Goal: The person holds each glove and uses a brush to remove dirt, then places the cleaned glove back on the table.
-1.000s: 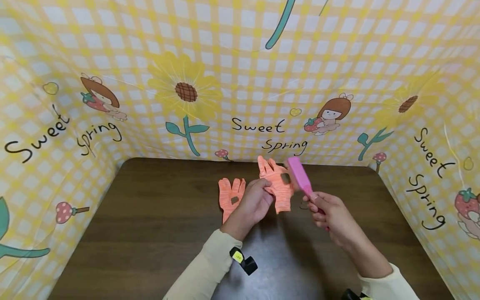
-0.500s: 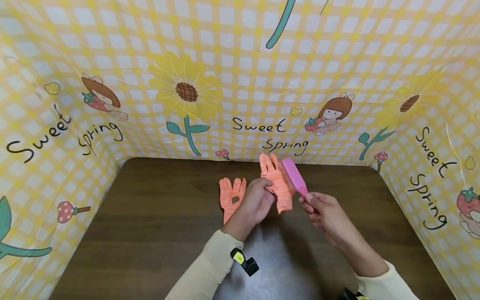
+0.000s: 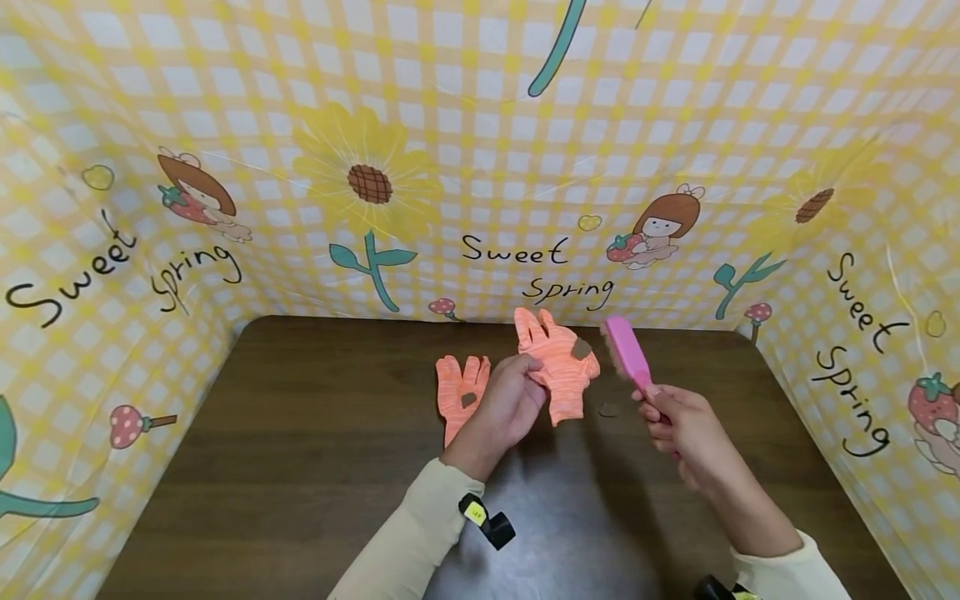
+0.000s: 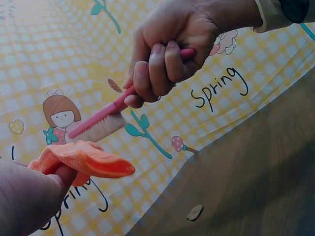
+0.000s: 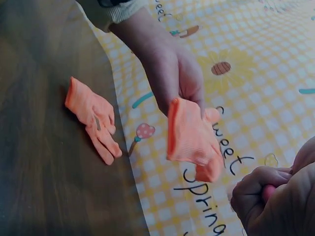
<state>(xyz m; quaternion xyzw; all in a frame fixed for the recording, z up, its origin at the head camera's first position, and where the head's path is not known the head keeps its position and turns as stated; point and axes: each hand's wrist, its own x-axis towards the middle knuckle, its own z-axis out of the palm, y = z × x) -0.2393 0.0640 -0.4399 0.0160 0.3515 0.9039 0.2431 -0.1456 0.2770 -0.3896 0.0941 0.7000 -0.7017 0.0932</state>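
Note:
My left hand (image 3: 512, 400) pinches an orange knitted glove (image 3: 558, 362) at its edge, holding it up above the table. A brown patch (image 3: 581, 348) shows on the glove near its right side. In my right hand (image 3: 678, 425) is the handle of a pink brush (image 3: 628, 350), its pale bristles facing the glove. The head view has a gap between brush and glove; in the left wrist view the bristles (image 4: 101, 129) appear just above the orange fabric. A second orange glove (image 3: 453, 392), also with a brown patch, lies on the table left of my left hand.
A small thin brown scrap (image 3: 608, 409) lies on the dark wooden table (image 3: 300, 467), between the held glove and my right hand. Yellow checked cloth (image 3: 495, 150) with printed flowers and lettering walls the table at the back and both sides.
The brush moved left onto the held glove, covering its brown patch, then swung back right, away from it. The glove's patch shows again. My left hand stays about where it was.

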